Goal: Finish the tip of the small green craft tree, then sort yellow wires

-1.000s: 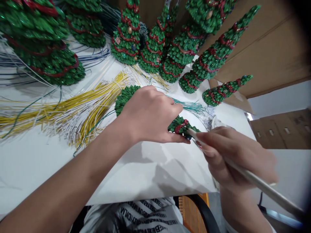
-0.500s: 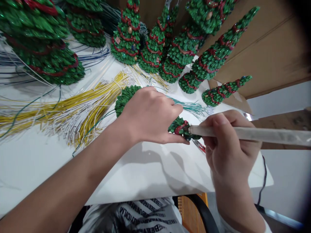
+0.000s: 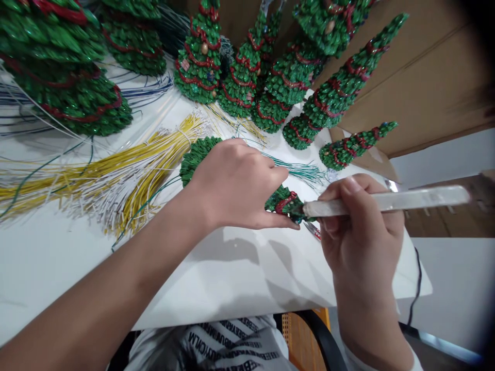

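Note:
My left hand (image 3: 237, 188) is closed over a small green Christmas tree figure (image 3: 199, 154) that lies on its side. The tree's broad base shows to the left of the hand, and its narrow end with a red garland shows to the right. In my right hand (image 3: 359, 221), between thumb and fingers, is a long pale stick-like tool (image 3: 425, 198), held nearly level. The tool's left end meets or overlaps the tree's narrow end; contact there is hard to make out. Partly hidden under that end lies a red-handled metal tool (image 3: 313, 230).
Several garlanded Christmas trees (image 3: 199, 62) stand along the back of the white table (image 3: 247, 283). A bundle of yellow and white wires (image 3: 150, 159) lies at left, and green wires (image 3: 296, 167) lie behind my hands. Cardboard (image 3: 429, 77) rises at back right. A dark cable (image 3: 417, 281) hangs at right.
The pale tool's far end has tipped upward and its outline looks shorter. My right hand has shifted slightly left. My left hand still holds the tree in nearly the same place.

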`<state>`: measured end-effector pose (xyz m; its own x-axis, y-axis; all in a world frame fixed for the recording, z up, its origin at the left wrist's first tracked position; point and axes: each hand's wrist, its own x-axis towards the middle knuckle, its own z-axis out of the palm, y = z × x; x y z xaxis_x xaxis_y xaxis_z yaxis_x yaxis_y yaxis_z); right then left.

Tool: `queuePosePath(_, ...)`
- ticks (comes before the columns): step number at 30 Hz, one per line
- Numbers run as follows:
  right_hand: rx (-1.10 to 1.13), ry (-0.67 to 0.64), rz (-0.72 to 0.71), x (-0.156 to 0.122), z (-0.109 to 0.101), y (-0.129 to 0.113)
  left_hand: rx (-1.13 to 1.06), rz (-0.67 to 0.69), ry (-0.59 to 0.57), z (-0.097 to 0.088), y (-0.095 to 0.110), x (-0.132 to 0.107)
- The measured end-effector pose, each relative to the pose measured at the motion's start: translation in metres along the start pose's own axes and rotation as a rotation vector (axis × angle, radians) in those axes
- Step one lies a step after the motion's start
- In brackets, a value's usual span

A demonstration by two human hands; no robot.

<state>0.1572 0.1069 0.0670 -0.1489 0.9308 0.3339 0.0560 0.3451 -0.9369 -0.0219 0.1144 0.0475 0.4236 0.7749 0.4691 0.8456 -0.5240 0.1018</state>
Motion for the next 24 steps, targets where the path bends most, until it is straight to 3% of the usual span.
queuePosePath(5, -0.248, 0.144, -0.307, -0.011, -0.001, 0.001, -0.002, 0.002, 0.011, -0.001, 0.001, 0.000)
queuePosePath(8, -0.452, 0.092, -0.407, -0.019, -0.003, 0.000, -0.003, 0.002, 0.010, 0.000, 0.002, 0.000)
queuePosePath(12, -0.568, -0.028, -0.442, -0.023, -0.005, -0.005, 0.000, -0.008, -0.006, 0.000, 0.003, 0.001)
queuePosePath(24, -0.692, -0.034, -0.472, -0.023, -0.003, -0.012, 0.024, -0.013, -0.042, -0.002, 0.002, 0.001)
